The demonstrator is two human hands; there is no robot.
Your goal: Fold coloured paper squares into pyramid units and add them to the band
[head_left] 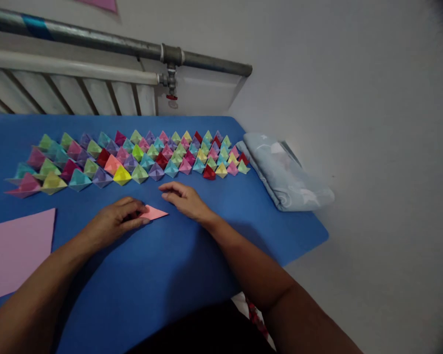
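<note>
A small piece of salmon-pink paper (153, 213), folded to a pointed shape, lies on the blue table. My left hand (123, 216) grips its left end, fingertips on top and thumb along the near edge. The part beneath those fingers is hidden. My right hand (186, 200) hovers to the right of the paper's tip, apart from it, thumb and fingers parted and holding nothing. Just beyond both hands stand rows of folded paper boats (140, 173) in many colours; a yellow boat (122, 175) is among the nearest.
At the left lies a large pink sheet (18, 250) on the blue table (133, 285). A folded light-blue cloth (291, 182) rests at the right edge against the wall. Behind the table are a white radiator (70, 93) and a metal pipe (107, 40) with a red-handled valve (172, 97).
</note>
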